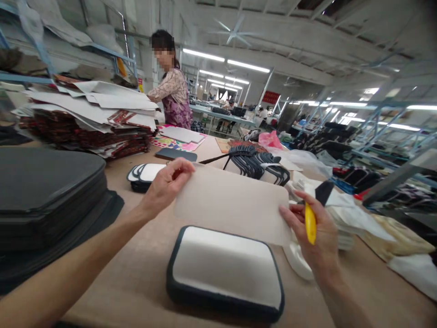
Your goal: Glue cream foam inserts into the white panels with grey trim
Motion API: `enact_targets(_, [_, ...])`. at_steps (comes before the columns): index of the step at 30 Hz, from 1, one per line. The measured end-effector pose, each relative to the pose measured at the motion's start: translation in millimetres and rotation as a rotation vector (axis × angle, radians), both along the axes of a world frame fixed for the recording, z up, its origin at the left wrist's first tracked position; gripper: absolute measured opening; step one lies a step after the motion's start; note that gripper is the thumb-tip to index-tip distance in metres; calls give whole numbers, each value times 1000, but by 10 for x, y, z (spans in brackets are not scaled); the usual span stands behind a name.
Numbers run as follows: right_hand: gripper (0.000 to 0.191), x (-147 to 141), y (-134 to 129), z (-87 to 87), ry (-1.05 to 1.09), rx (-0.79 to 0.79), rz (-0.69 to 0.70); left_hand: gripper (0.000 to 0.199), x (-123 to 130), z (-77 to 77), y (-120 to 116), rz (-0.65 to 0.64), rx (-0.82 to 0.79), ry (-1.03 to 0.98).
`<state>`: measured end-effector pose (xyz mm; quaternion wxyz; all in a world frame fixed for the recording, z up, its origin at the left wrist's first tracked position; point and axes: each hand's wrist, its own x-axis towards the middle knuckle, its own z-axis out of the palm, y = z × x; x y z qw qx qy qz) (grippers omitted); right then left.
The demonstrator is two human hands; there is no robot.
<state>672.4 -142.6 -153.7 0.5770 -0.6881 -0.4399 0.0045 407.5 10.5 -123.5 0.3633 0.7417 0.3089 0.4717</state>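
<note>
A thin, pale translucent sheet point(232, 198) with rounded corners is stretched between my hands above the table. My left hand point(170, 180) pinches its upper left corner. The fingers of my right hand point(316, 232) grip its right edge. Also in my right hand is a tool with a yellow handle point(310, 223) and a dark, flat end; its exact kind is unclear. Just below the sheet lies a stack of rounded rectangular panels point(225, 269), white on top with dark edging. A white roll point(299, 262), perhaps tape, rests beside my right wrist, partly covered.
A stack of dark sheets point(51, 187) fills the left side of the brown table point(126, 278). Behind it rises a pile of white and red-patterned pieces point(92, 114). Dark curved strips point(254, 161) lie beyond the sheet. A person point(175, 91) stands across the table.
</note>
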Motion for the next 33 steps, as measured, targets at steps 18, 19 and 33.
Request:
enact_targets(18, [46,-21,-631,-1150,-135,-427,50,30,-237,-1130,-457,-172,-226,459])
enact_targets(19, [46,-13,-628,-1173,-143,-434,46,30,-238,-1129,-454,-172,-228,467])
enact_targets(33, [45,-16,-650,-1156,-28,-383,159,36,-215,-1065,-438,-206,-281,508])
